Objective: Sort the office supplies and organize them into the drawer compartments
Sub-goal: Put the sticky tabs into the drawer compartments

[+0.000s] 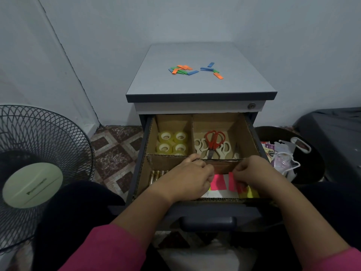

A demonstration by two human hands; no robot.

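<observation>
Pinching pink sticky flags (231,181), right hand (252,171); left hand (190,178) grip curled, contents hidden; scissors (214,142), tape rolls (172,142) behind.

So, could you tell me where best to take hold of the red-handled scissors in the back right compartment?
Grip the red-handled scissors by the handle loops, coming from above. They lie on top of the white-handled scissors, loops toward the back and blades pointing forward, so the loops are exposed and safest.

Both arms extend forward (pink sleeves at the forearms); left hand (190,178) and right hand (254,171) close together, fingers curled inward.
</observation>
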